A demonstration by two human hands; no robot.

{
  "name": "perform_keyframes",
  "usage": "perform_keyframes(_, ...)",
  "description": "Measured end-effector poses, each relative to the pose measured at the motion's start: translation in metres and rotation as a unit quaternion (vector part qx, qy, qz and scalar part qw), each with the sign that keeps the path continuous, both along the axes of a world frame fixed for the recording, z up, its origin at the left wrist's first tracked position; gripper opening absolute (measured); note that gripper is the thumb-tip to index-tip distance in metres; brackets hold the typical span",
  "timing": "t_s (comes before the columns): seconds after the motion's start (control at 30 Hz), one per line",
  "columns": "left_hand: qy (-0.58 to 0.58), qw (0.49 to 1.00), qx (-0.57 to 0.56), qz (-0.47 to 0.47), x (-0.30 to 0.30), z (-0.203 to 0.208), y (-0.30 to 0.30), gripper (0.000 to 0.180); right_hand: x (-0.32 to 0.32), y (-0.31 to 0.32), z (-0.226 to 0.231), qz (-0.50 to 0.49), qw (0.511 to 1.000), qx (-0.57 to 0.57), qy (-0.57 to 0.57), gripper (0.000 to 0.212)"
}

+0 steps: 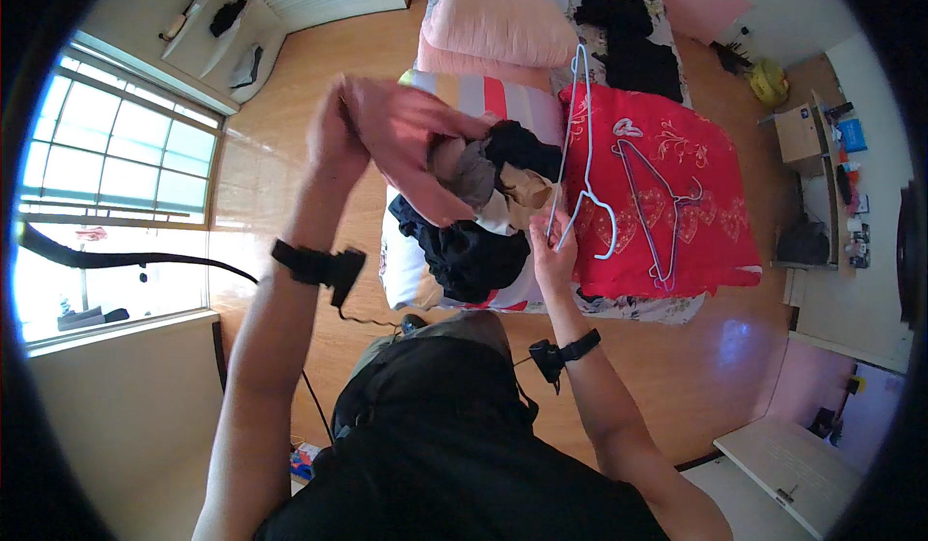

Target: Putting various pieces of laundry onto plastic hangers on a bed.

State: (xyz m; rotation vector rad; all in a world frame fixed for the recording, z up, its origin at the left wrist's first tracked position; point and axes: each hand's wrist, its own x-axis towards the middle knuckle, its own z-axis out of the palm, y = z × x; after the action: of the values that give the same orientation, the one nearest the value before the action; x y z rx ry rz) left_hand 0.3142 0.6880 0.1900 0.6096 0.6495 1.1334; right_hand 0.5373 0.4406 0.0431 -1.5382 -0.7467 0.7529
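Note:
My left hand [336, 137] is raised at the left, closed on a pink garment [406, 135] that hangs from it over a heap of clothes. In my right hand [554, 256] is a white clothes hanger [591, 135], gripped by its long bar, with its hook turned toward the lower right. Between my hands lies the heap, with black clothes [474, 261] in front and grey and tan pieces behind. The pink garment hides part of the heap. Right of my right hand, purple and white hangers [650, 222] rest on a red patterned cover [710, 193].
The bed holds a folded pink quilt [498, 19] and folded black clothes [643, 67] at its far end. A window [126, 145] is on the left. Along the right wall stands a desk [807, 169] with small items. A cable runs from my left wristband [314, 265].

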Motion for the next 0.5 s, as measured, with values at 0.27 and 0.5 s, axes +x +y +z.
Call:
perform_keyframes(0.27, -0.101, 0.936, 0.231, -0.247, -0.029, 0.146, 0.045, 0.035, -0.022, 0.026, 0.021, 0.024, 0.995, 0.090, 0.034, 0.049)
perform_keyframes(0.5, 0.104, 0.921, 0.374, -0.032, -0.071, 0.213, 0.002, 0.039, -0.059, 0.062, 0.053, 0.035, 0.971, 0.177, 0.155, 0.057)
